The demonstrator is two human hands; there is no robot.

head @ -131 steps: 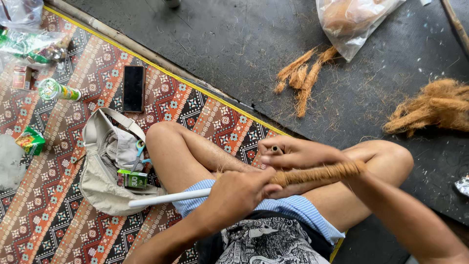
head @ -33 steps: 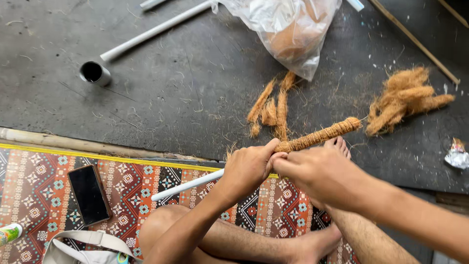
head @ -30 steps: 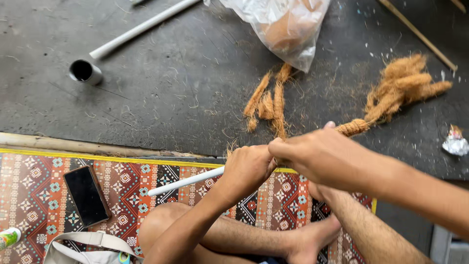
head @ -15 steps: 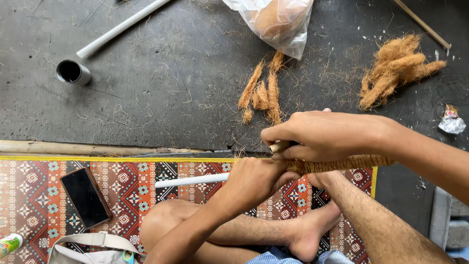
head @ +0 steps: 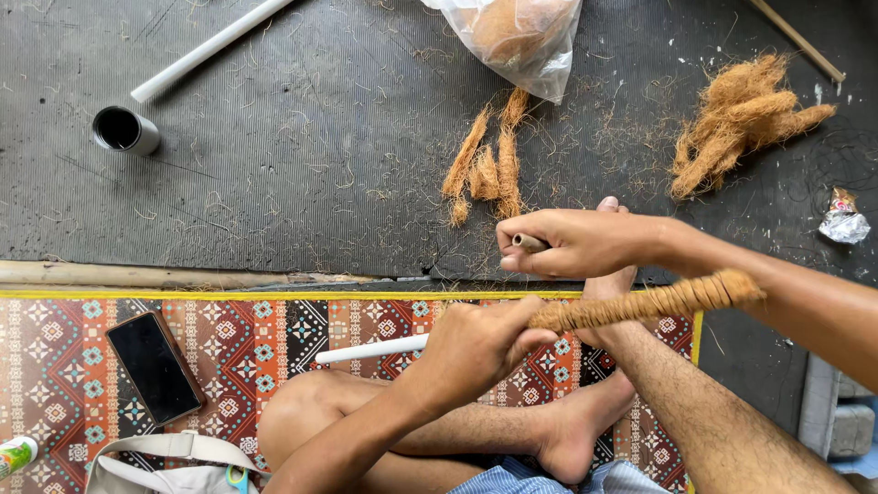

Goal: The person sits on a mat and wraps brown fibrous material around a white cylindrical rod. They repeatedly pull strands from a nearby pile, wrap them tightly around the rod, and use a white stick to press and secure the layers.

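At the near left edge a bottle (head: 16,455) pokes into view, with a bag (head: 174,467) beside it and a dark phone (head: 155,367) lying flat on the patterned mat (head: 55,348). Farther off on the dark floor stands an open tin (head: 125,130), and a white pipe (head: 212,48) lies slanting just beyond it.

Over the mat, the left hand (head: 480,343) is closed around a white rod (head: 370,349) at the point where its fibre wrap (head: 654,302) begins; the wrapped part runs up to the right, across the person's leg. The right hand (head: 576,242) sits just beyond it, fingers curled with a small tan spool (head: 529,242) pinched at the fingertips.

Far of the hands, loose fibre strands (head: 485,165) lie on the floor below a clear plastic sack (head: 517,37). To the far right is a bigger fibre heap (head: 741,114), then a crumpled wrapper (head: 841,220).
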